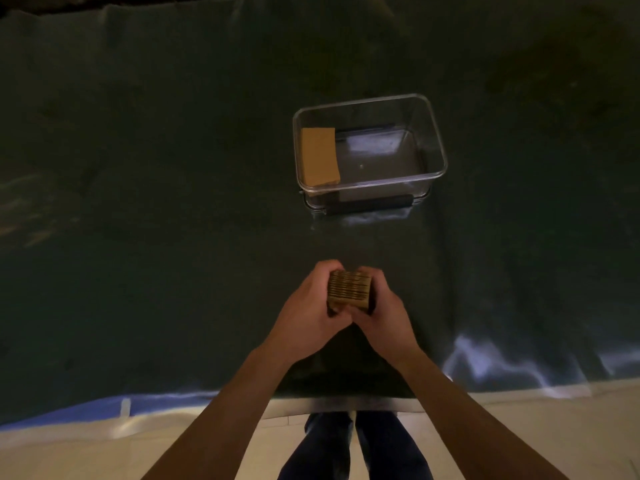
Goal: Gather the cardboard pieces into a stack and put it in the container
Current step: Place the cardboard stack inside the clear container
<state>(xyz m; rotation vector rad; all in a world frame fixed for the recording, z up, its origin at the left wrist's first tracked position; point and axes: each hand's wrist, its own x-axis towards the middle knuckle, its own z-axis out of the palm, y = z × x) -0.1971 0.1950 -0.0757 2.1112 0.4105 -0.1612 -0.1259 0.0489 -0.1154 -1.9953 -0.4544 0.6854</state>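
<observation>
Here, both hands clasp the cardboard stack (349, 289) between them, held above the tabletop (156, 202) with its layered edges facing the camera. The left hand (308, 313) wraps the stack's left side, fingers curled over the far edge and thumb tucked beneath; the right hand (381, 317) mirrors it on the right side, its grip clenched just as firmly on the cardboard. Both forearms reach in from 6 o'clock, converging in a V, wrists bent slightly inward. At 12 o'clock from the hands, well apart, sits the clear container (438, 147) (lid off, a dark handle on its near wall). Another cardboard stack (319, 156) lies inside it against the left wall. A dark cloth covers the tabletop.
</observation>
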